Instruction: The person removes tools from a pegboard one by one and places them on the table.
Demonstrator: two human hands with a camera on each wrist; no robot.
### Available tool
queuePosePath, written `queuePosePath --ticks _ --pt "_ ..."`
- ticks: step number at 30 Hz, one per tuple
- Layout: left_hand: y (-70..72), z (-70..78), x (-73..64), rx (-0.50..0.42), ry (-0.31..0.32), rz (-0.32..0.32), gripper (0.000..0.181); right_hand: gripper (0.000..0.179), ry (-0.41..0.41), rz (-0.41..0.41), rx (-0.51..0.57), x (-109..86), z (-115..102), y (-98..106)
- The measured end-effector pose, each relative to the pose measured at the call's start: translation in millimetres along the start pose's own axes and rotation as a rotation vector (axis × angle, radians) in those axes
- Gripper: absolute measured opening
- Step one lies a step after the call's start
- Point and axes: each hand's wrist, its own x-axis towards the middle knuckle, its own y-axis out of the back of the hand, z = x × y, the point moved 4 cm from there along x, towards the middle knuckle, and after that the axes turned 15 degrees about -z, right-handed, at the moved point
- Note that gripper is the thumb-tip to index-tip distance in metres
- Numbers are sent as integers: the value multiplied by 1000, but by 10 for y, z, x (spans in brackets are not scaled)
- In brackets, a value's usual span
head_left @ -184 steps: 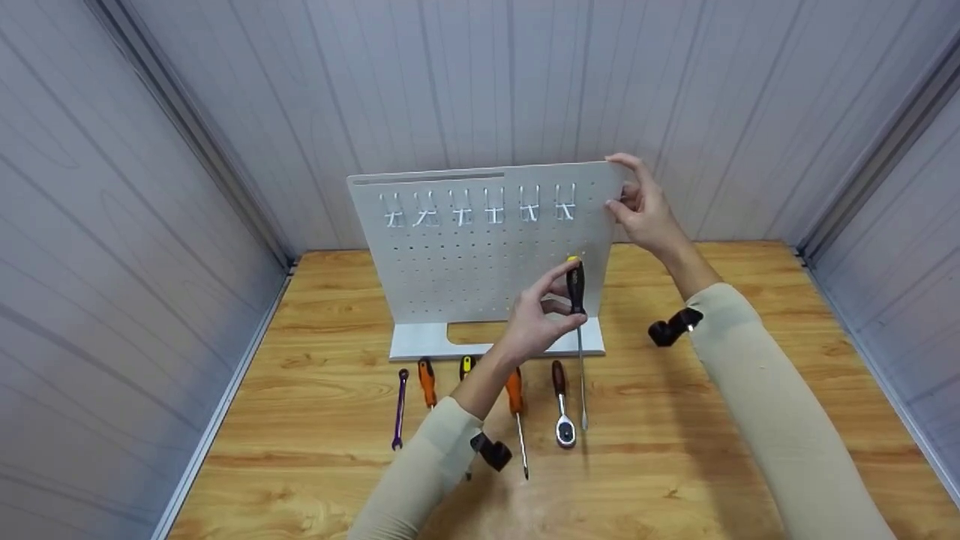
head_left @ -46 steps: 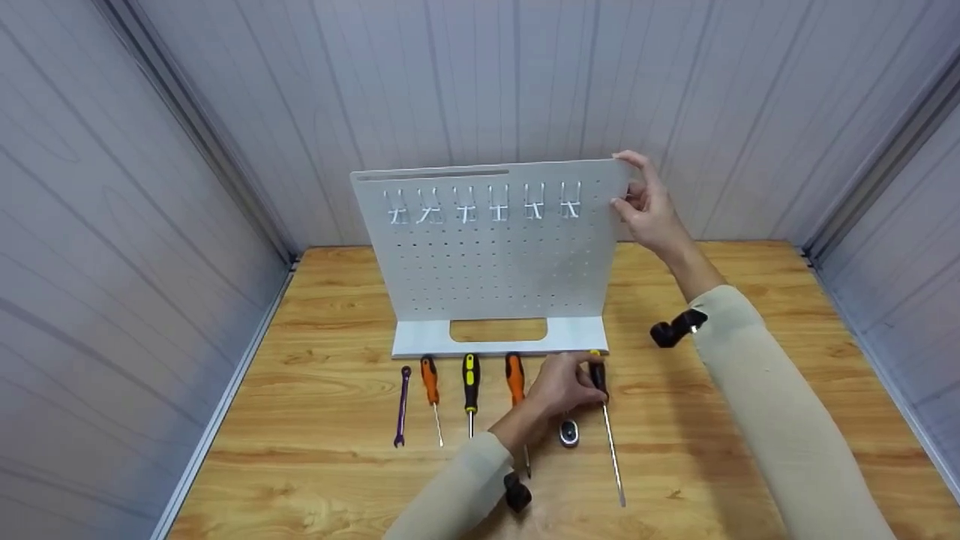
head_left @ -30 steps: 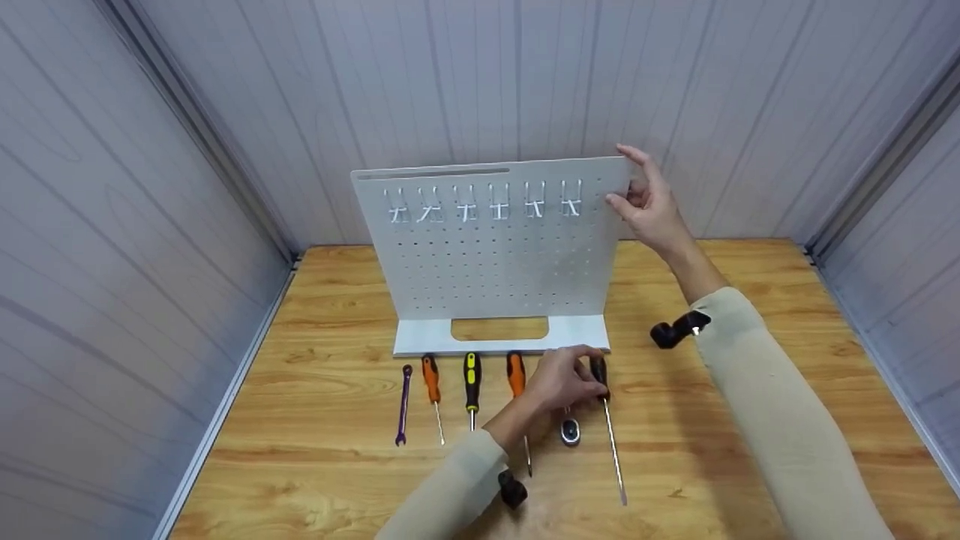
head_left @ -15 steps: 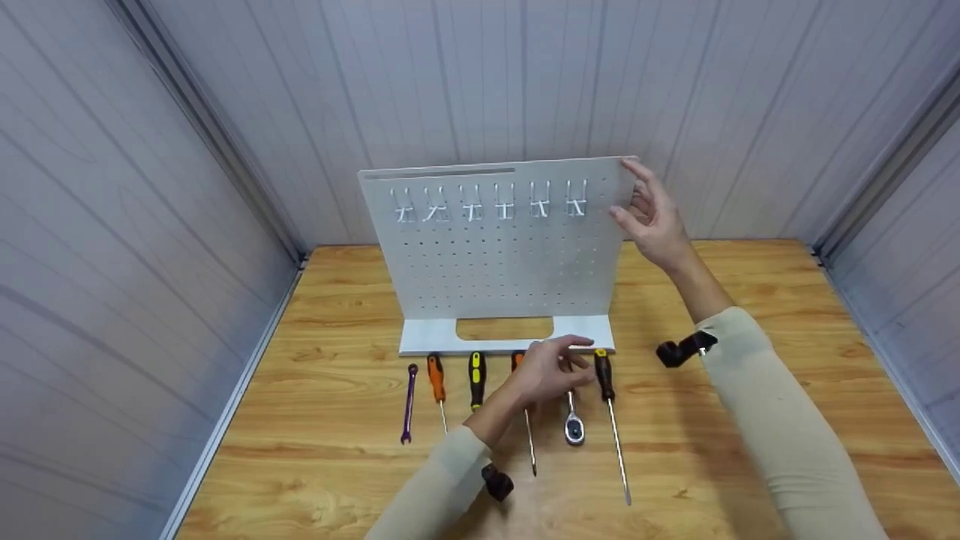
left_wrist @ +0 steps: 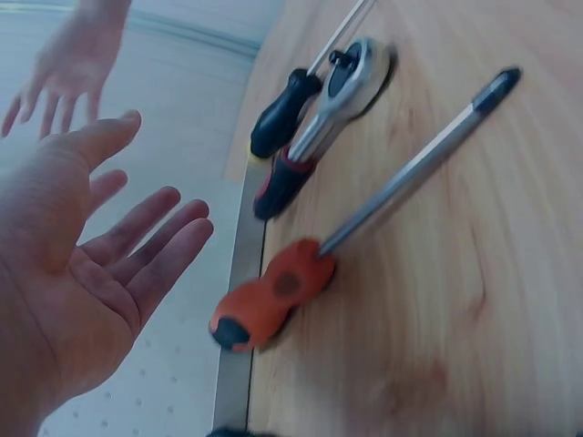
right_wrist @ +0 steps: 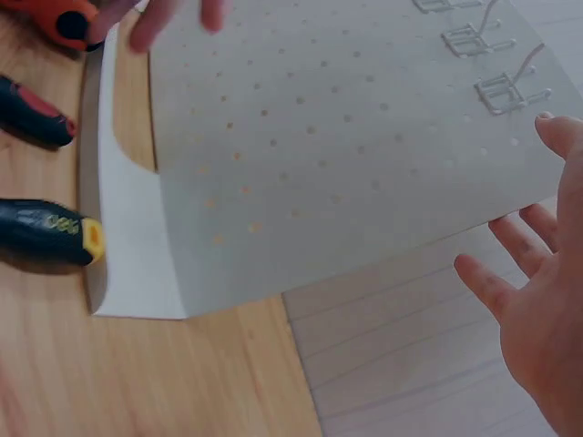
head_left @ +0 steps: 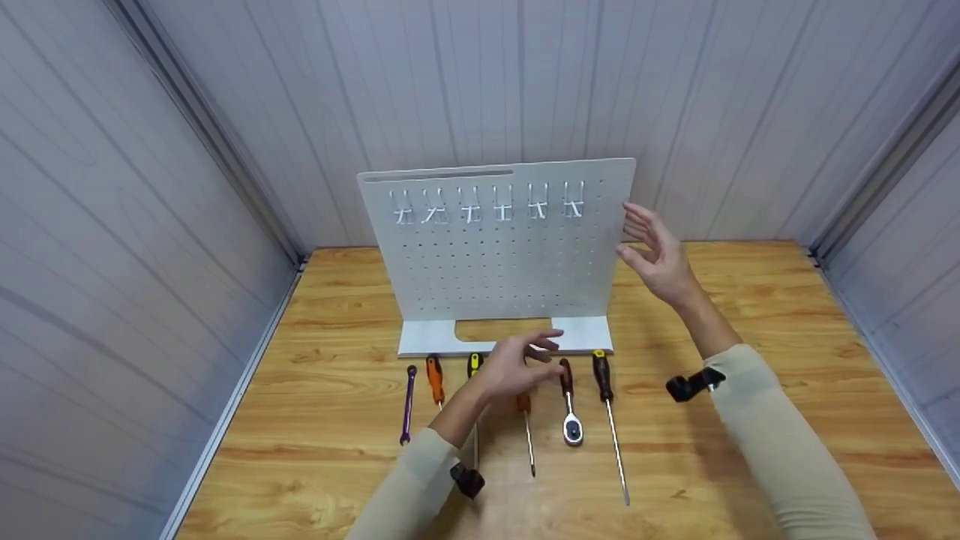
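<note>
A white pegboard (head_left: 495,277) stands upright on the table, a row of wire hooks (head_left: 503,206) near its top. Beside its right edge is my right hand (head_left: 661,259), fingers spread; the right wrist view shows the hand (right_wrist: 547,300) holding nothing. My left hand (head_left: 514,367) hovers over the tools with relaxed, empty fingers, partly covering an orange-handled screwdriver (left_wrist: 264,305). To the right of that hand lie a ratchet wrench (head_left: 573,430) and a long screwdriver (head_left: 603,379) with a black handle and yellow end cap.
Left of the left hand lie a purple combination wrench (head_left: 408,405), a small orange screwdriver (head_left: 435,380) and a black-and-yellow screwdriver (head_left: 475,363), partly hidden by the arm. Panelled walls (head_left: 480,90) enclose the wooden table (head_left: 712,450) at the back and sides.
Held up before the board earlier, the long black screwdriver now lies right of the ratchet wrench. My left hand has released it and moved left. My right hand has left the board's corner and lowered.
</note>
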Motion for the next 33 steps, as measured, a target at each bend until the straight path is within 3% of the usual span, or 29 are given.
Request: queuePosePath --ticks 8,20,28,33 --pt "244 -70 -173 -7 -50 21 62 66 -50 -34 32 -261 168 -28" --pt "597 -196 -471 32 -22 80 64 55 -82 -63 -27 -675 391 -26" --pt "828 -308 -677 87 42 134 63 51 -117 -121 -78 -962 518 72" --pt "976 -407 -832 100 35 163 64 48 -150 -120 -93 -1102 553 169"
